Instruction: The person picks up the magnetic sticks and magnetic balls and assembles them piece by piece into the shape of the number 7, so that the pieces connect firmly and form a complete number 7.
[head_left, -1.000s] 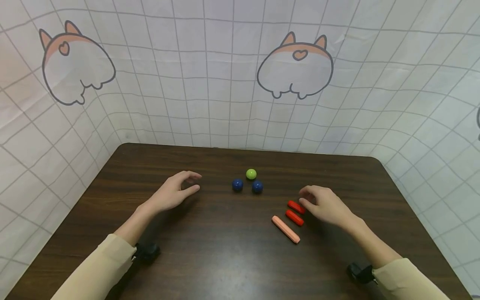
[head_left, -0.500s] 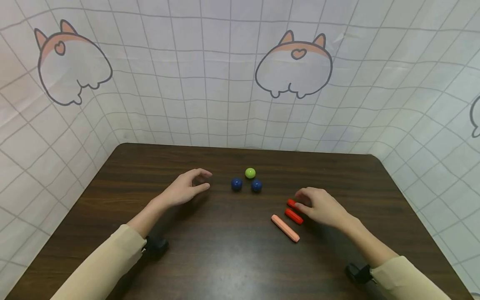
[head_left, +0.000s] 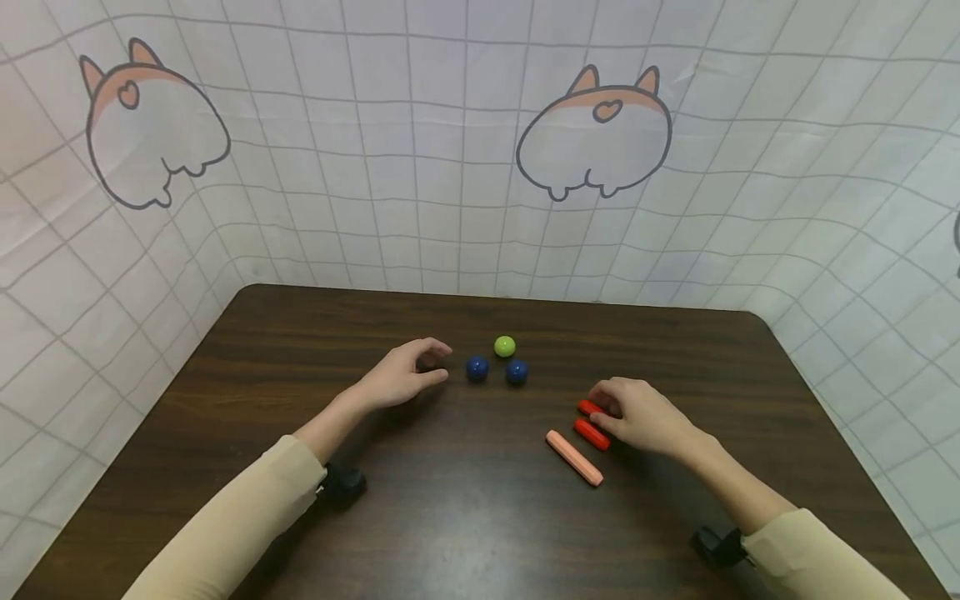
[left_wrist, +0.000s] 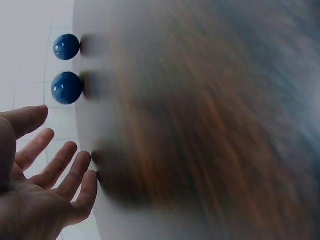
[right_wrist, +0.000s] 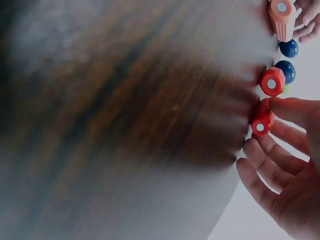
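Observation:
My left hand (head_left: 401, 375) hovers with spread, relaxed fingers just left of a glossy blue ball (head_left: 477, 368); it touches no ball. Beside that ball are a second blue ball (head_left: 517, 372) and a green ball (head_left: 505, 347). On the right, the thumb and fingers of my right hand (head_left: 641, 417) pinch the farther short red rod (head_left: 589, 407), which is partly hidden. The right wrist view shows a pale disc in the end of this red rod (right_wrist: 262, 120). A second short red rod (head_left: 591, 434) lies alongside, nearer me.
A longer peach rod (head_left: 574, 458) lies left of and nearer than the red rods. Dark wood tabletop (head_left: 465, 517) spreads under everything. A white gridded cloth (head_left: 375, 167) with cartoon drawings encloses the back and sides.
My left hand has moved right, toward the nearest blue ball. My right hand's thumb and fingers have closed around the farther red rod. Balls and rods stay in place.

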